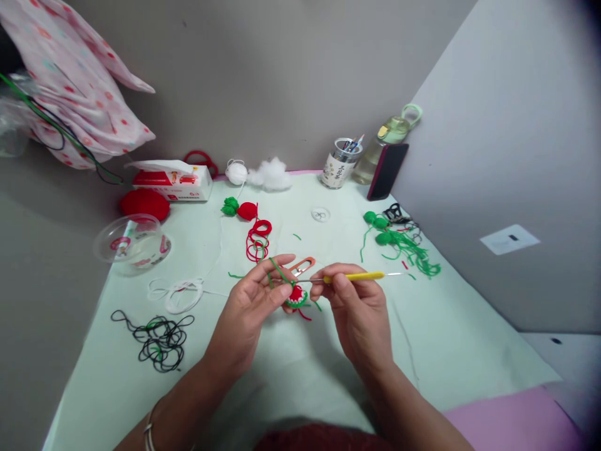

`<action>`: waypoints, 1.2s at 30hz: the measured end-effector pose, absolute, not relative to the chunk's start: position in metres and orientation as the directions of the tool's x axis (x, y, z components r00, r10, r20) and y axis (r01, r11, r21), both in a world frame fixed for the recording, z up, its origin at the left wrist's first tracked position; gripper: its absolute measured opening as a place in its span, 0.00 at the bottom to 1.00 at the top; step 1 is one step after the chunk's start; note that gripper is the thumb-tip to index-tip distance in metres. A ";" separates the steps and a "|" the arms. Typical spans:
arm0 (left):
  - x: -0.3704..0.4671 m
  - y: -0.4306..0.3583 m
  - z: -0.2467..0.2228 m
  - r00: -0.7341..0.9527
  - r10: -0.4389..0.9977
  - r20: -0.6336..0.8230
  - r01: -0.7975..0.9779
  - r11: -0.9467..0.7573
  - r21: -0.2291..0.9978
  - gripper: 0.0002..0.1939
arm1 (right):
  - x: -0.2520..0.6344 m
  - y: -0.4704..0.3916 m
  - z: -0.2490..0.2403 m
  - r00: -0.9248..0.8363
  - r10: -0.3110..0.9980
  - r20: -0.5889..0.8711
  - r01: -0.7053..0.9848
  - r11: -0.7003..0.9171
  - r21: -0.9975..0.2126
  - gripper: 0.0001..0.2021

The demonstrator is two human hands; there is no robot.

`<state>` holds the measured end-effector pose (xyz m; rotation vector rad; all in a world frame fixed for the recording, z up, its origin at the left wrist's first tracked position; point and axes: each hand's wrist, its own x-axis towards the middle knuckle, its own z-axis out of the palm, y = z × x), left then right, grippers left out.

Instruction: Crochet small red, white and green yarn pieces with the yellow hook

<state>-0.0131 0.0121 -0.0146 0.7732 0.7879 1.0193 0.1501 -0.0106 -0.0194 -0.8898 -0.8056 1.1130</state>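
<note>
Between thumb and fingers, my left hand pinches a small round crochet piece, red in the middle with a white ring and a green edge. Green yarn runs from the piece up over my left fingers. My right hand grips a crochet hook by its yellow handle, and the hook's metal tip meets the green edge of the piece. Short red and green yarn tails hang below it. Just behind my hands lies an orange thread snipper, partly hidden by my left fingers.
Black yarn and white yarn lie loose at left, near a clear plastic tub. Green yarn is at right. Along the back stand a tissue box, white stuffing, a pen holder, a phone and a bottle.
</note>
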 end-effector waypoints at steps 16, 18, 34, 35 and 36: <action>-0.018 0.014 -0.016 0.341 0.928 -0.151 -0.384 0.284 0.879 0.13 | 0.155 -0.010 -0.012 0.045 0.995 0.085 -0.481 0.096 -0.872 0.07; -0.017 0.013 -0.016 0.346 0.922 -0.177 -0.370 0.307 0.877 0.12 | 0.153 -0.010 -0.013 0.081 0.991 0.105 -0.438 0.130 -0.890 0.07; -0.017 0.014 -0.014 0.443 0.873 -0.203 -0.381 0.389 0.839 0.21 | 0.152 -0.021 -0.020 0.133 0.889 0.439 0.021 0.441 -0.897 0.09; -0.017 0.014 -0.014 0.447 0.870 -0.208 -0.375 0.393 0.840 0.21 | 0.152 -0.021 -0.019 0.135 0.883 0.449 0.045 0.447 -0.893 0.10; -0.017 0.014 -0.014 0.445 0.870 -0.212 -0.374 0.396 0.839 0.21 | 0.152 -0.021 -0.019 0.126 0.881 0.456 0.058 0.452 -0.890 0.10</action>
